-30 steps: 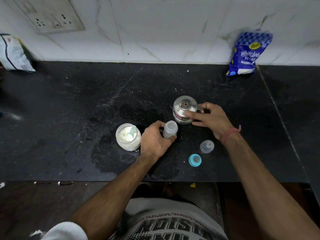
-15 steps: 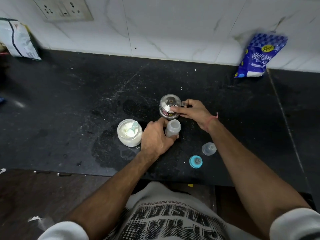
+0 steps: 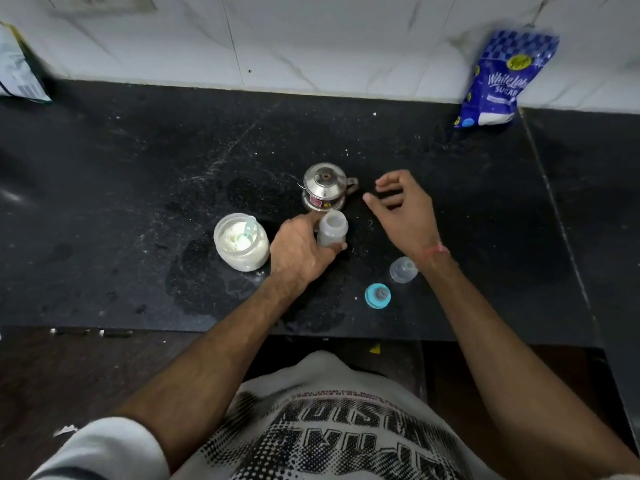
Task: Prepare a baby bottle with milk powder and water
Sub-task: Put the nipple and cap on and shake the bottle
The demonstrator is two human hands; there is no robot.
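**Bottle held upright on the black counter**

A black stone counter (image 3: 138,202) runs below a white marble-tiled wall (image 3: 329,39). Near the counter's middle the left hand (image 3: 298,251) grips the open bottle (image 3: 331,232), fingers curled round its side; the bottle stands upright, without its cap. The right hand (image 3: 403,211) hovers at the bottle's 3 o'clock, holding nothing, fingers loosely spread and slightly bent.

At the bottle's 12 o'clock, just beside it, stands a small steel kettle (image 3: 325,187), lid on, its handle pointing toward the right hand. At 9 o'clock, beyond the left hand, an open jar (image 3: 241,242) holds white powder with a pale scoop (image 3: 248,230) stuck in it. At 4 o'clock lies a clear cap (image 3: 402,270), touching the right wrist in this view; at 5 o'clock, a blue ring with teat (image 3: 378,296).

Farther out, a blue sugar bag (image 3: 502,77) leans on the wall at 2 o'clock, and a pale packet (image 3: 17,67) sits at 10 o'clock.
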